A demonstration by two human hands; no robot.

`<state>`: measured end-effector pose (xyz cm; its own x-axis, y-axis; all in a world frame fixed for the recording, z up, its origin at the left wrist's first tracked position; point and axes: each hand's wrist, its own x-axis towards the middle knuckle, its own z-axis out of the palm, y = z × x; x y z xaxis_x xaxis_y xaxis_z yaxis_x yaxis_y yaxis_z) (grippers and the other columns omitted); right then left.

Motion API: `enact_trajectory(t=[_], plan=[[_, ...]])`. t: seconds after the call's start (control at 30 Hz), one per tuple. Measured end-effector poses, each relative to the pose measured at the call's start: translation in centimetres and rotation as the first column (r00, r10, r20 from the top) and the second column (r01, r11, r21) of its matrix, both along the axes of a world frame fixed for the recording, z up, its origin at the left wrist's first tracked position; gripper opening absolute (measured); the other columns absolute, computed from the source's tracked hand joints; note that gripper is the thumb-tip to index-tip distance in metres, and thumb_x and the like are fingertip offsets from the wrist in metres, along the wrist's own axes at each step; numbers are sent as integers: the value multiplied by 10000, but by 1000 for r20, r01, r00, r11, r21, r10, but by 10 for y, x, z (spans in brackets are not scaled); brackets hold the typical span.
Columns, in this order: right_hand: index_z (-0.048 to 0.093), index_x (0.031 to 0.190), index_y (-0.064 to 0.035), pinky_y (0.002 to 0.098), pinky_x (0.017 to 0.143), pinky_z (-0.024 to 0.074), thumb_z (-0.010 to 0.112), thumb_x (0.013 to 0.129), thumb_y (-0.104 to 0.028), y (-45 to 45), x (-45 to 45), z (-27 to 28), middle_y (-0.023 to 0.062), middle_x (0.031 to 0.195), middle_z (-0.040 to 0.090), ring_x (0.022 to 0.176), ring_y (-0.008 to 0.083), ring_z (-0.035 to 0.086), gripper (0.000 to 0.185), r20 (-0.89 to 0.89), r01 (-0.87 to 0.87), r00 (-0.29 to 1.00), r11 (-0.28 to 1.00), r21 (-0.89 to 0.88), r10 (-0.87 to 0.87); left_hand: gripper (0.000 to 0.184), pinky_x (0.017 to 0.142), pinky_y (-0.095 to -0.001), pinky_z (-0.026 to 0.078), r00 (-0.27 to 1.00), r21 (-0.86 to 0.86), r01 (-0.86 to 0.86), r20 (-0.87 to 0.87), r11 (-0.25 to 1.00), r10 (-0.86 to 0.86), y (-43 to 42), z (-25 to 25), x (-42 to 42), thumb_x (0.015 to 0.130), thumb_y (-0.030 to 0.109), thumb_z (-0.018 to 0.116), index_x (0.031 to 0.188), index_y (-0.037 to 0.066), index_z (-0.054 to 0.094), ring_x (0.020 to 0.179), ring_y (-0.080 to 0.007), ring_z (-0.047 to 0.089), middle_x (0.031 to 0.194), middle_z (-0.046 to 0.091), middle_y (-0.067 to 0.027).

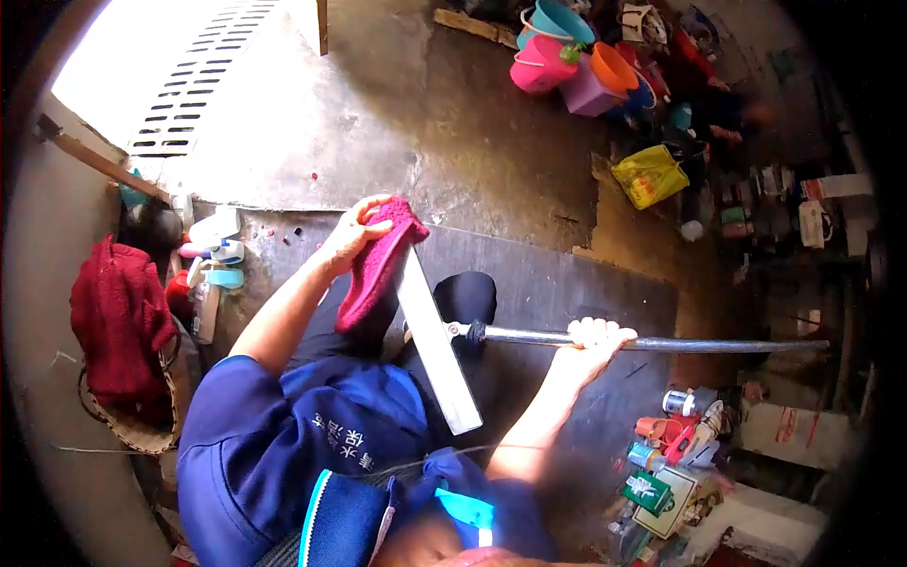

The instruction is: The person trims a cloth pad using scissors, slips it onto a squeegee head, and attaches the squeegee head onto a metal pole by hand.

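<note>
- Left hand: closed on the upper end of a fuzzy maroon pad, fingers and thumb pinching it.
- The pad hangs at a slant against the upper end of a long, flat mop head; the rest of that pale head is bare.
- Right hand: wrapped around a metal pole, which runs nearly level across the view and joins the mop head near its middle.
- The mop head and pole are held over the person's dark-trousered legs, above a worn grey floor.
- At left, a woven basket holds more maroon cloths; bottles stand or lie just beside it.
- At upper right are colourful buckets, pink, turquoise and orange among them, with a yellow bag near them.
- At lower right, a green box sits among small containers and clutter.
</note>
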<state>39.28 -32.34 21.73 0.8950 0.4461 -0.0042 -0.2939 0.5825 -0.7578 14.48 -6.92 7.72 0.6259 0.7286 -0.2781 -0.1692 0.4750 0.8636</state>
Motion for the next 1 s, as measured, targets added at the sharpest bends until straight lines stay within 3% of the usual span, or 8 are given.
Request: enact_trajectory(t=[0.17, 0.3, 0.37, 0.63, 0.77, 0.8, 0.9, 1.0], plan=[[278, 629, -188, 210, 385, 196, 452, 945, -471, -11, 8, -3, -63, 522, 198, 439, 58, 170, 459, -70, 22, 997, 997, 76, -17, 626, 1050, -310, 321, 989, 92, 137, 47, 986, -142, 18, 8, -11, 779, -16, 657, 1350, 103, 431, 1245, -195, 420, 1341, 467, -98], [268, 622, -181, 206, 383, 195, 452, 943, -478, -12, 13, 0, -64, 522, 194, 435, 57, 171, 474, -105, 81, 992, 996, 36, -77, 632, 997, -315, 397, 976, 115, 198, 74, 973, -207, 24, 41, -13, 784, -21, 649, 1360, 84, 413, 1121, -178, 524, 1260, 534, -87], [259, 621, -181, 207, 382, 197, 451, 940, -486, -15, 16, -4, -64, 521, 187, 433, 59, 168, 482, -139, 69, 988, 997, 30, -64, 654, 997, -320, 398, 961, 213, 255, 53, 943, -272, 31, 44, -15, 783, -7, 657, 1376, 89, 396, 1128, -181, 522, 1273, 526, -90], [242, 624, -178, 207, 381, 199, 429, 936, -516, -21, 23, -26, -64, 520, 174, 429, 65, 161, 497, -232, 128, 965, 992, 17, -121, 752, 1027, -302, 348, 948, 247, 311, -17, 918, -317, 28, 83, -26, 706, -47, 681, 1384, 54, 373, 1143, -175, 505, 1274, 530, -70], [228, 626, -181, 208, 385, 196, 421, 940, -518, -21, 24, -31, -67, 523, 165, 429, 65, 157, 499, -271, 136, 954, 991, 5, -129, 496, 910, -289, 434, 891, 68, 451, -100, 890, -443, 46, 42, -45, 703, -30, 678, 1179, 35, 550, 954, -134, 580, 1031, 635, -29], [228, 626, -181, 208, 385, 196, 421, 940, -518, -20, 24, -33, -67, 523, 165, 429, 65, 157, 499, -272, 135, 954, 991, 5, -129, 382, 852, -293, 456, 912, 24, 410, -25, 912, -410, 36, 60, -37, 724, 21, 702, 1088, 40, 586, 881, -122, 588, 965, 644, -13], [219, 628, -183, 209, 387, 194, 415, 942, -521, -23, 24, -37, -69, 523, 165, 429, 63, 156, 502, -228, 139, 963, 990, -37, -143, 374, 837, -287, 460, 927, 4, 368, -73, 930, -367, 30, 63, -33, 746, 61, 724, 1091, 36, 582, 869, -123, 590, 969, 644, -11], [263, 572, -168, 202, 419, 267, 407, 949, -504, -29, 25, -37, -63, 513, 235, 436, 60, 222, 525, -194, 109, 975, 994, -24, -111, 358, 832, -273, 456, 933, 82, 338, -163, 938, -322, 30, 64, -33, 787, 80, 716, 1116, 45, 578, 863, -101, 578, 970, 635, 14]])
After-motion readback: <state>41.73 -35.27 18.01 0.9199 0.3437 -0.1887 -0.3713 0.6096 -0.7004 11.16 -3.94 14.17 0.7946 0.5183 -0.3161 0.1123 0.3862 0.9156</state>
